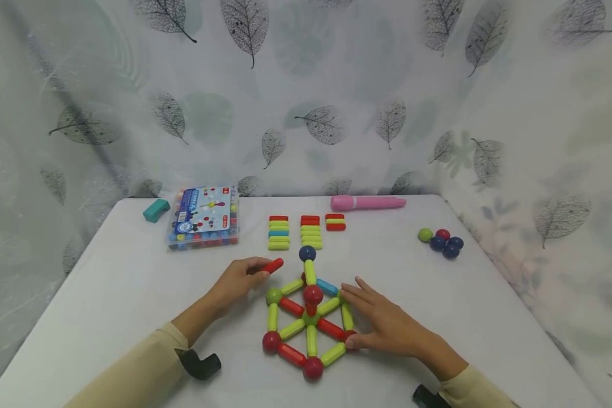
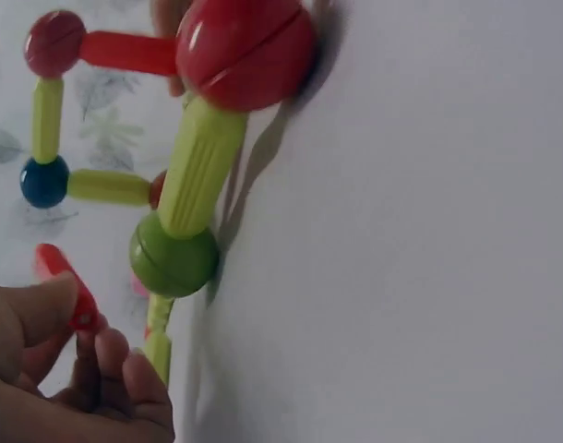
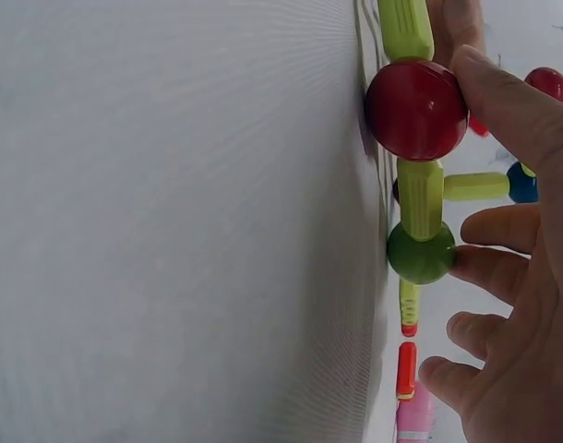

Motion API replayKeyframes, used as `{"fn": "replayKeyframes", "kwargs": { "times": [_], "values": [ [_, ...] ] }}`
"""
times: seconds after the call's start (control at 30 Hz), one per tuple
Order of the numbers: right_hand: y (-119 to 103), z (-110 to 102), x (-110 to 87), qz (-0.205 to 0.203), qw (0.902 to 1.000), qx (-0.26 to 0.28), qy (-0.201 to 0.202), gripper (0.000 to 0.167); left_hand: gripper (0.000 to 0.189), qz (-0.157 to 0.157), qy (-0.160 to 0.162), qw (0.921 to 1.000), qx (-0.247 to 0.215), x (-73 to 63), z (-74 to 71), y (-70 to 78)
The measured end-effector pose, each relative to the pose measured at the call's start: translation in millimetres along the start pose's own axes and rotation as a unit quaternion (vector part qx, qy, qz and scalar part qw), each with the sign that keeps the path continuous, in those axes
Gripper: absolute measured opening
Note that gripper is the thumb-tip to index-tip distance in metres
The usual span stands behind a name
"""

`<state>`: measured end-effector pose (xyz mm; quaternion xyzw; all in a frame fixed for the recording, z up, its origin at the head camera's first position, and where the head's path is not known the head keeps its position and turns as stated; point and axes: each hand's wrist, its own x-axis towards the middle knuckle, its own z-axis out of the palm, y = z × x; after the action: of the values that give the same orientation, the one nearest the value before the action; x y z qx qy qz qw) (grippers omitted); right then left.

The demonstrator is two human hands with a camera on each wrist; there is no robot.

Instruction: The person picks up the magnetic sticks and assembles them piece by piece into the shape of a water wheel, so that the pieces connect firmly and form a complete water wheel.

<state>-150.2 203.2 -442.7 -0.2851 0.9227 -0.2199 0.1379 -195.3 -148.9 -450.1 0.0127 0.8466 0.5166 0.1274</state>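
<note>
A flat hexagon of magnetic balls and rods lies on the white table, with spokes meeting at a green ball (image 1: 310,318). Two rods stand up from it, one topped by a red ball (image 1: 313,294) over the centre, the other by a blue ball (image 1: 307,253) at the back. Between thumb and fingers, my left hand (image 1: 238,283) pinches a red magnetic rod (image 1: 274,265), off the hexagon's back left. My right hand (image 1: 387,324) spreads along the right side, its thumb at a red corner ball (image 3: 417,109) and fingertips at a green corner ball (image 3: 421,252).
Sorted rods (image 1: 311,233) lie in short stacks behind the hexagon. Farther back are a clear box (image 1: 204,218) of pieces, a teal block (image 1: 156,210) and a pink tube-shaped object (image 1: 367,203). Several loose balls (image 1: 437,243) sit at the right. Leaf-print curtains (image 1: 306,113) border the table.
</note>
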Motion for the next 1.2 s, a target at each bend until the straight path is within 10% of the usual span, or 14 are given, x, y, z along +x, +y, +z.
{"fn": "replayKeyframes", "kwargs": {
  "times": [0.7, 1.2],
  "values": [
    [-0.8, 0.0, -1.1, 0.001, 0.9994, 0.035, 0.002, 0.096, 0.028, 0.093, -0.063, 0.9936, 0.01, -21.7, 0.5, -11.4],
    [1.2, 0.1, -1.4, 0.022, 0.9984, 0.051, -0.007, 0.095, 0.036, 0.022, 0.07, 0.9926, 0.097, 67.2, -7.0, 10.1]
  ]
}}
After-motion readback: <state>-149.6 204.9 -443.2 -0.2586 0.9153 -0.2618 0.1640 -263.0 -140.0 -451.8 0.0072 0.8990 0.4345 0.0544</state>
